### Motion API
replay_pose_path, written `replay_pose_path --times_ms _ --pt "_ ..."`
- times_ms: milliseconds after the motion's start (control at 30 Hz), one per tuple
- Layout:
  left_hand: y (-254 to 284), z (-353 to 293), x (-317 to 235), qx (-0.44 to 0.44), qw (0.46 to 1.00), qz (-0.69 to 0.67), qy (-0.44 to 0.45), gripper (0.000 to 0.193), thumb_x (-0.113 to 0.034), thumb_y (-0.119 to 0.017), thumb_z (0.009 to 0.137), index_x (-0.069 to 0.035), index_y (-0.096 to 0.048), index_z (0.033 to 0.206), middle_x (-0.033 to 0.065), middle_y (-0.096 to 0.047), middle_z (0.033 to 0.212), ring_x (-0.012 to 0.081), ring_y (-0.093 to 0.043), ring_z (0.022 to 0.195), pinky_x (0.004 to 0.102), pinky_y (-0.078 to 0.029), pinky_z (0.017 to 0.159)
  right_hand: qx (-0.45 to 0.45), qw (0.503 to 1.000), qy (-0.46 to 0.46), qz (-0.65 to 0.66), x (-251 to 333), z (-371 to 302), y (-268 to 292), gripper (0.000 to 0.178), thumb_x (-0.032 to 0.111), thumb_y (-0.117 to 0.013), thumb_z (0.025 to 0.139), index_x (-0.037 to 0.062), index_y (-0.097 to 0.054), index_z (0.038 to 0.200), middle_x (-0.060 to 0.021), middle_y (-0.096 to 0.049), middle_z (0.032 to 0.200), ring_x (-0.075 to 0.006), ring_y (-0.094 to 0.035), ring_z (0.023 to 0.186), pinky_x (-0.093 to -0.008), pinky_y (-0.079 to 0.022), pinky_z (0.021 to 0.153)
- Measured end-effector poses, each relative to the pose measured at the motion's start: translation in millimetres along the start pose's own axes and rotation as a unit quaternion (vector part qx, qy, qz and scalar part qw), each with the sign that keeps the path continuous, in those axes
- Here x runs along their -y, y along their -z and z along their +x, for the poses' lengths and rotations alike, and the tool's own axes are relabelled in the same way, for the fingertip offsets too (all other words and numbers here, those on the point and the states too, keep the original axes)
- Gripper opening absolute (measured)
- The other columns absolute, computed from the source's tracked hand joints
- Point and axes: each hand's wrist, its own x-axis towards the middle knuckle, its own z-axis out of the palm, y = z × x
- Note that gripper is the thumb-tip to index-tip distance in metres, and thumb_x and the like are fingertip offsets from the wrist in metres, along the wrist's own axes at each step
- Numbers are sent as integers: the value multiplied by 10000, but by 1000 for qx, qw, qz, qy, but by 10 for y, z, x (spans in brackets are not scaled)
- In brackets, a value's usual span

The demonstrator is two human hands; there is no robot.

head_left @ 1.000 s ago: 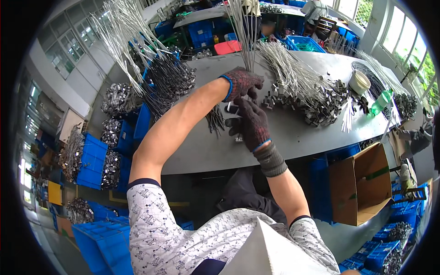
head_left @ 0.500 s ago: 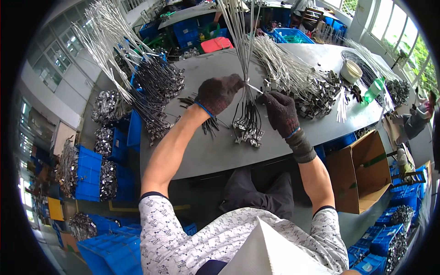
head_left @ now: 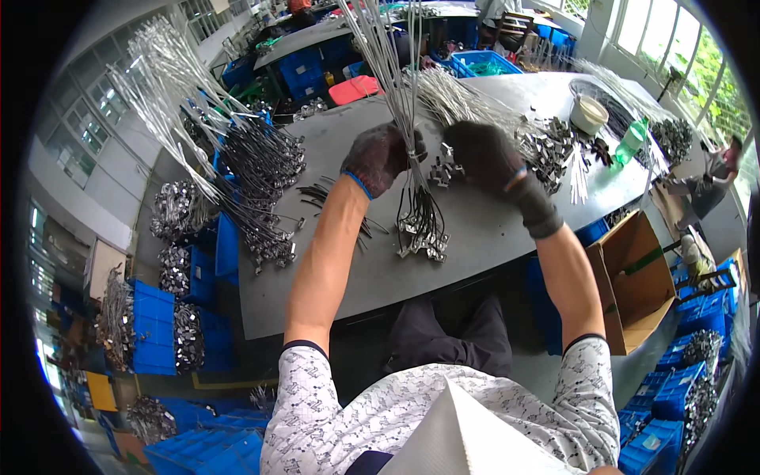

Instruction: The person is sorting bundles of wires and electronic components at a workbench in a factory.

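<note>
My left hand (head_left: 380,161), in a dark work glove, is closed around a bundle of cables (head_left: 419,207). Silvery strands rise above the grip, while black sleeves with metal clips at their ends hang below it over the grey table. A pale tie (head_left: 413,154) circles the bundle beside my fingers. To the right, my gloved right hand (head_left: 481,156) is apart from the bundle, over the near edge of a pile of similar cables (head_left: 550,154). Motion smears its fingers, so whether it holds anything is hidden.
Loose black sleeves (head_left: 321,194) lie left of the bundle on the table (head_left: 317,269). Another cable heap (head_left: 257,158) stands at the left. White strips (head_left: 579,170), a pale bowl (head_left: 589,115) and a green bottle (head_left: 631,142) are at the right. A cardboard box (head_left: 633,293) sits below the table edge.
My right hand has left the tie's loose end and moved right, toward the cable pile. The left hand still grips the bundle. The tie's loose end no longer shows, and the whole view has shifted slightly.
</note>
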Motion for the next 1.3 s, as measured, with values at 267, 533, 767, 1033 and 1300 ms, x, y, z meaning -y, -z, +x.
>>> replay_pose_path --times_ms 267,533,767,1033,1300 --pt "-144 133 -135 38 981 185 52 225 -215 -675 931 -56 -663 1089 23 -660 918 175 -648 822 471 -574 816 -17 970 -166 176 -199 372 -74 181 170 -622 931 50 -741 996 -119 -741 894 -222 -720 761 -337 -557 721" --pt "-65 240 -33 44 990 131 6 133 -137 -669 898 -29 -641 972 18 -565 726 150 -566 633 364 -586 693 82 661 -449 596 53 85 -200 363 354 -576 1011 43 -650 1181 -38 -685 792 -109 -597 588 -261 -474 485" --pt "-393 33 -177 -71 978 193 20 188 -164 -719 915 -48 -668 1054 19 -619 782 144 -594 656 303 -530 639 27 785 -435 440 296 203 -33 314 334 -614 990 35 -707 1004 -41 -671 757 -95 -594 590 -267 -476 506" --pt "-54 78 -447 113 939 317 76 182 -186 -696 908 -27 -696 997 60 -694 922 133 -666 870 305 -559 756 78 737 -425 519 484 232 -16 293 321 -656 961 33 -712 947 -8 -604 678 -80 -547 547 -256 -432 486" --pt "-39 30 -307 114 698 634 -314 164 -159 -722 857 -59 -735 986 104 -736 880 252 -711 801 359 -570 734 -56 767 -287 571 520 -138 -565 328 15 -516 958 93 -624 1259 -24 -648 907 -55 -544 609 -228 -449 534"
